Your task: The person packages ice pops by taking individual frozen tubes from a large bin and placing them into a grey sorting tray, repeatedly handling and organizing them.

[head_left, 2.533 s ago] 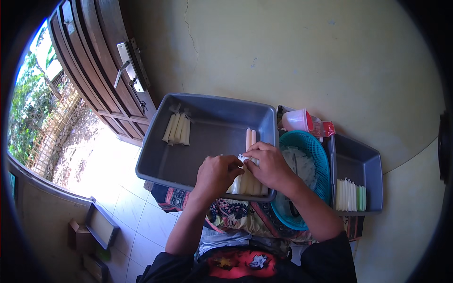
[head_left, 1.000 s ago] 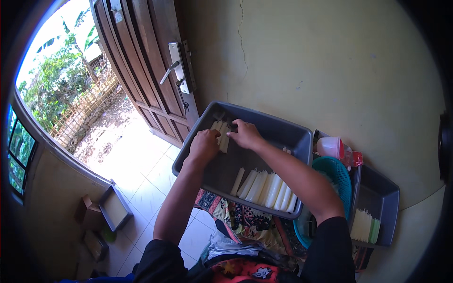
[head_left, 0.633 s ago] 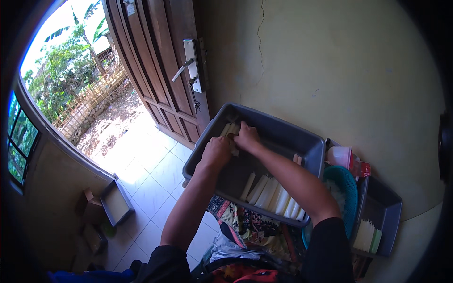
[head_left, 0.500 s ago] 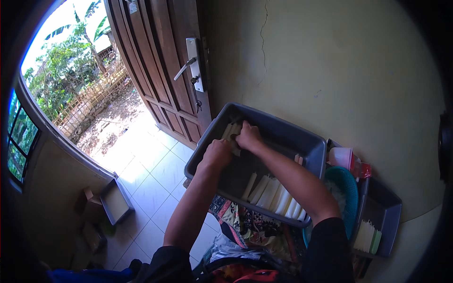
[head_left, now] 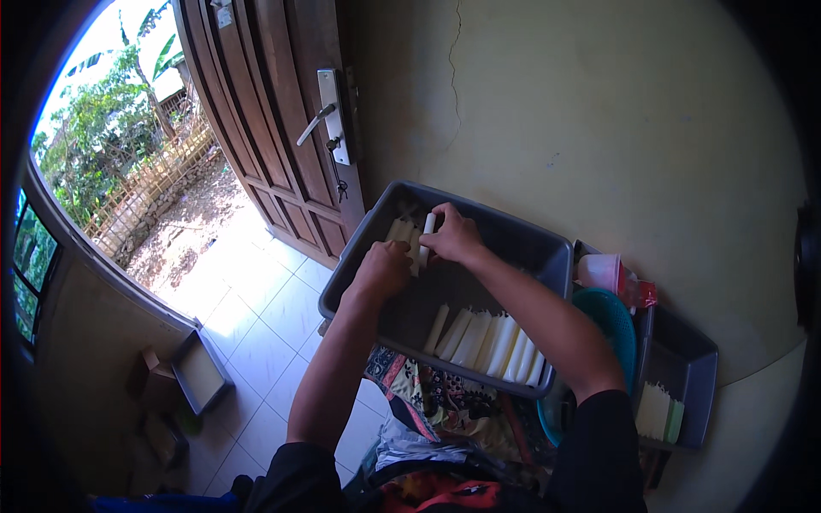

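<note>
Head view shows the right hand [head_left: 459, 236] with fingers pinched round a white tube [head_left: 429, 224] inside the gray tub [head_left: 522, 245], apparently held upright-ish for a light grip, the left hand [head_left: 385, 268] curled beside neighboring tubes [head_left: 404, 231], its hold unclear

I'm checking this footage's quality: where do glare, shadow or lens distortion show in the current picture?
In the head view, sunlight washes out the floor tiles beside the door, whose edges bow; the lower-left wall sinks into shadow, and the corners go black. Also in the head view, highlights show on the pale tubes in the grey tub.
</note>
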### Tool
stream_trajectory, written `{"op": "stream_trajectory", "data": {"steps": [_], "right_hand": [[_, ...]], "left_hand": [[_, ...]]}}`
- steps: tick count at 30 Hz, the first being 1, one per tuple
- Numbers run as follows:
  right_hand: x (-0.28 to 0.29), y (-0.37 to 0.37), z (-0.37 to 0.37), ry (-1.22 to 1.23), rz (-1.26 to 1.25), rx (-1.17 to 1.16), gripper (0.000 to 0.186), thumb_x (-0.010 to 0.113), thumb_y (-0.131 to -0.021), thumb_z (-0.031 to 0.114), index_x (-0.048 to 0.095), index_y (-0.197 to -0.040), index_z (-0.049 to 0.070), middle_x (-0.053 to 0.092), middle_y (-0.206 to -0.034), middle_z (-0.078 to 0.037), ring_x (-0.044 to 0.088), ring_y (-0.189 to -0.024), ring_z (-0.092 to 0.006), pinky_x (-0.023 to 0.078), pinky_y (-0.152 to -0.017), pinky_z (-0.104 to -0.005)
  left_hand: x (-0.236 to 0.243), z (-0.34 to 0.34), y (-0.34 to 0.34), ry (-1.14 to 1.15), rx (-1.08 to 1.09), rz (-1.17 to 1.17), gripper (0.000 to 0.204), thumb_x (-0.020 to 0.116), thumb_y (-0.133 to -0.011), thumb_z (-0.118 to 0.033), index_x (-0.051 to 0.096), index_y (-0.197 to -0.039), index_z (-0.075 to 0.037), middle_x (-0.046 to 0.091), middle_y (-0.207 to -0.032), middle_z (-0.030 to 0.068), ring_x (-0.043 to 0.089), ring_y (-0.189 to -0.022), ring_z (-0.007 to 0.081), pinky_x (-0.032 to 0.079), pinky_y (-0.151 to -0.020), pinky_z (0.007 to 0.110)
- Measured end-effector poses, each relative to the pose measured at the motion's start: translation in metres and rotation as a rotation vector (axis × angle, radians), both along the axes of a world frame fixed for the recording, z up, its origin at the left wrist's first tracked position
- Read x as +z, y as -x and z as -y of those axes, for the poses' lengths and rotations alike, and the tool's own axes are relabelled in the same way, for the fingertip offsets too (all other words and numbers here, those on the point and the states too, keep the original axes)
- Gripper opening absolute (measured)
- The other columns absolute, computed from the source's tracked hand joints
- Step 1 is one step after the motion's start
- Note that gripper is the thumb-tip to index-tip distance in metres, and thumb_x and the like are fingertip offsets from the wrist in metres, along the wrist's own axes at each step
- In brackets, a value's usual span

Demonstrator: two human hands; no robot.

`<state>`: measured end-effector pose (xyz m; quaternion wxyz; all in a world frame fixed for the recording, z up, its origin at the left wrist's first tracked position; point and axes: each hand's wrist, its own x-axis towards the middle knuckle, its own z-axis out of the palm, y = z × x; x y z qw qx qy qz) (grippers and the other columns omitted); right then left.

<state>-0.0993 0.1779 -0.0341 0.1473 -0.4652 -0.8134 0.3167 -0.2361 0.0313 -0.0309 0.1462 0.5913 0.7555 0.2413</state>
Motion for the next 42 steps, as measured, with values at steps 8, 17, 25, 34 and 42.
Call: {"op": "stream_trajectory", "data": {"steps": [8, 17, 25, 34, 42], "right_hand": [[0.047, -0.078, 0.038, -0.179, -0.437, 0.009, 0.071, 0.082, -0.093, 0.017, 0.042, -0.151, 0.008, 0.081, -0.111, -0.017, 0.082, -0.099, -0.026, 0.067, -0.089, -0.0385], [0.093, -0.193, 0.111, -0.225, -0.581, -0.023, 0.059, 0.074, -0.099, 0.001, 0.042, -0.149, 0.005, 0.082, -0.114, -0.022, 0.084, -0.098, -0.0321, 0.066, -0.082, -0.0379], [0.084, -0.256, 0.164, -0.387, -0.6, -0.113, 0.064, 0.075, -0.099, -0.005, 0.039, -0.152, 0.003, 0.081, -0.116, -0.024, 0.083, -0.106, -0.0322, 0.066, -0.087, -0.0375], [0.061, -0.3, 0.192, -0.218, -0.722, -0.204, 0.072, 0.077, -0.098, -0.004, 0.037, -0.157, 0.003, 0.075, -0.132, -0.026, 0.081, -0.112, -0.0313, 0.067, -0.089, -0.0385], [0.038, -0.344, 0.233, -0.422, 0.047, -0.341, 0.068, 0.081, -0.093, 0.007, 0.051, -0.154, 0.003, 0.072, -0.123, -0.028, 0.078, -0.095, -0.0477, 0.065, -0.088, -0.053]], "left_hand": [[0.044, 0.006, -0.052, -0.333, -0.127, 0.298, 0.034, 0.07, -0.102, -0.008, 0.076, -0.135, -0.001, 0.082, -0.099, 0.0203, 0.083, -0.093, 0.0284, 0.062, -0.087, 0.04], [0.074, 0.026, -0.148, -0.487, -0.303, 0.516, 0.052, 0.076, -0.1, -0.005, 0.069, -0.152, -0.01, 0.081, -0.113, 0.0179, 0.079, -0.093, 0.0246, 0.062, -0.09, 0.038], [0.07, 0.048, -0.207, -0.562, -0.48, 0.377, 0.057, 0.076, -0.097, -0.001, 0.068, -0.152, -0.011, 0.076, -0.111, 0.0167, 0.078, -0.092, 0.0291, 0.062, -0.086, 0.041], [0.055, 0.048, -0.245, -0.493, -0.516, 0.42, 0.052, 0.08, -0.097, -0.004, 0.073, -0.147, -0.017, 0.081, -0.112, 0.0186, 0.081, -0.097, 0.0302, 0.062, -0.085, 0.041], [0.033, 0.036, -0.248, -0.595, -0.545, 0.257, 0.054, 0.07, -0.096, 0.01, 0.076, -0.143, -0.015, 0.079, -0.11, 0.0168, 0.076, -0.091, 0.0321, 0.061, -0.082, 0.044]]}}
